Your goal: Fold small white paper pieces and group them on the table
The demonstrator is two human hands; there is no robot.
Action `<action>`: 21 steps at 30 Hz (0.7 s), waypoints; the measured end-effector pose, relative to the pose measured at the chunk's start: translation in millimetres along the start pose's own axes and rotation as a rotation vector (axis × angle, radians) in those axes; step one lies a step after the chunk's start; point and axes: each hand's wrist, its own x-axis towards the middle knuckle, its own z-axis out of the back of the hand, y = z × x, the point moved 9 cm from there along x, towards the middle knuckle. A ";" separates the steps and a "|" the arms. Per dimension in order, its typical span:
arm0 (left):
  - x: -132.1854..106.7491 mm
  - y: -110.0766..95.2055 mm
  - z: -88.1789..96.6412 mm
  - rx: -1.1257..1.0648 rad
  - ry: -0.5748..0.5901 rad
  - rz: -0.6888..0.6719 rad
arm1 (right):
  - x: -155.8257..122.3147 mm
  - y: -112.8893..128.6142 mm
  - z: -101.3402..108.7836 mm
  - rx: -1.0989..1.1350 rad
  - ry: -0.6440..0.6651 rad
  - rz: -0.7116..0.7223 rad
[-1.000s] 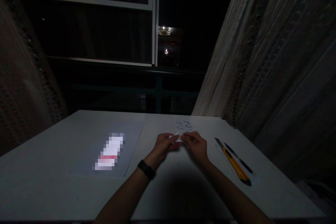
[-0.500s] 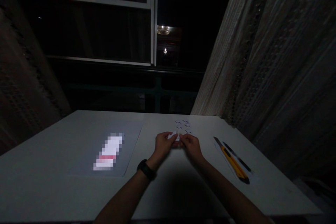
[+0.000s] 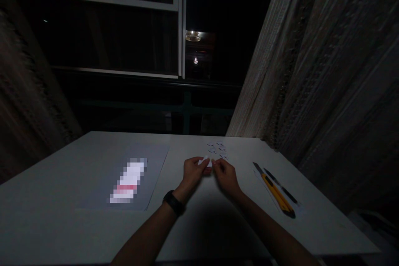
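Observation:
My left hand [image 3: 192, 173] is closed around a small piece of white paper [image 3: 205, 161], which looks folded, with the thumb on top. My right hand [image 3: 226, 176] has its fingers curled in a pinch at the paper's right edge. How much of the paper lies in the right fingers is too small and dark to see. Just beyond my hands, several small dark-marked white shapes [image 3: 221, 149] lie in two rough columns on the white table [image 3: 199, 237].
At right lie a yellow utility knife [image 3: 278, 196] with its blade out, a slim dark pen-like tool [image 3: 282, 186] and a narrow paper strip under them. On the left a blurred-out bright rectangle [image 3: 129, 179] rests on a large paper sheet [image 3: 157, 170]. Curtains [image 3: 262, 70] flank the dark window.
My right fingers have drawn slightly away from the left ones, showing more of the white paper's right side. The left hand keeps its hold. The view has shifted a little.

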 end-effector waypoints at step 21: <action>-9.5 6.7 -19.5 0.178 0.509 0.135 | 2.3 14.2 -3.4 -0.131 0.274 0.179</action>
